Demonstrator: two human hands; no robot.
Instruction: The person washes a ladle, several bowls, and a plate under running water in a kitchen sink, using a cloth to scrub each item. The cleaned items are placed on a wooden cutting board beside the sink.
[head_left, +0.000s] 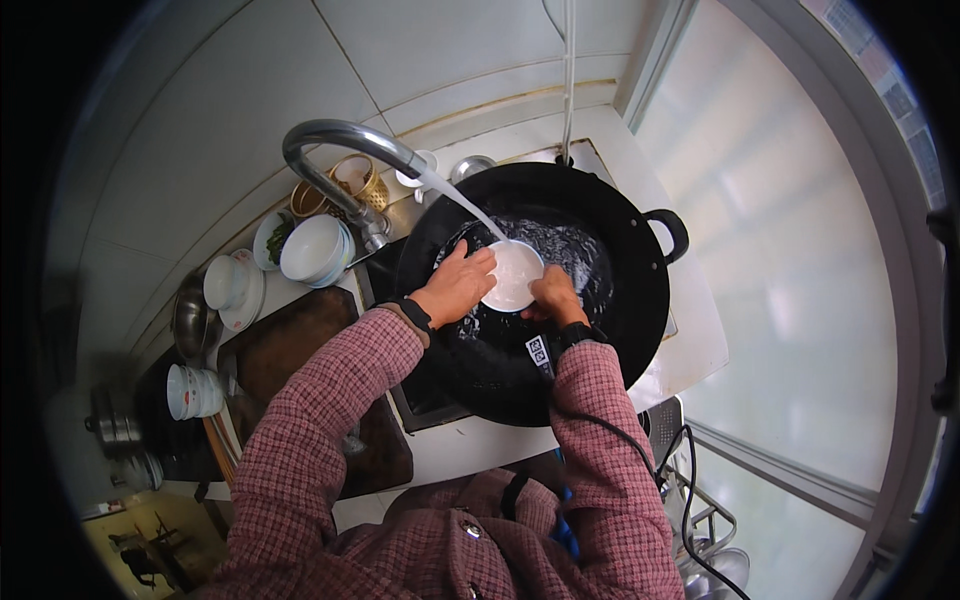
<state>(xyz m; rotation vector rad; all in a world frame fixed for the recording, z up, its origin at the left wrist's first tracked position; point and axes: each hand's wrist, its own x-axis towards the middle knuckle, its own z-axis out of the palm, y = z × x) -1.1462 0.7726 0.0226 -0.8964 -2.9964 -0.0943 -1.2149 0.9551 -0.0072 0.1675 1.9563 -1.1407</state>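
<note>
Both hands are over a large black wok (645, 330) that holds water. Between them is a white bowl (516, 271), its mouth turned up, with water in it. My right hand (559, 296) grips the bowl's right rim, thumb on the near edge. My left hand (456, 285) lies against the bowl's left rim with the fingers extended over the edge. A stream of water (469, 206) falls from the curved chrome faucet (352, 135) onto the bowl's far edge. Bubbles and ripples spread around the bowl.
Left of the faucet stand stacked bowls (311, 251), a bowl of greens (277, 238) and woven baskets (360, 180). A dark cutting board (300, 337) lies near my left forearm. More bowls (193, 391) sit at far left. A black cable (686, 480) hangs by my right arm.
</note>
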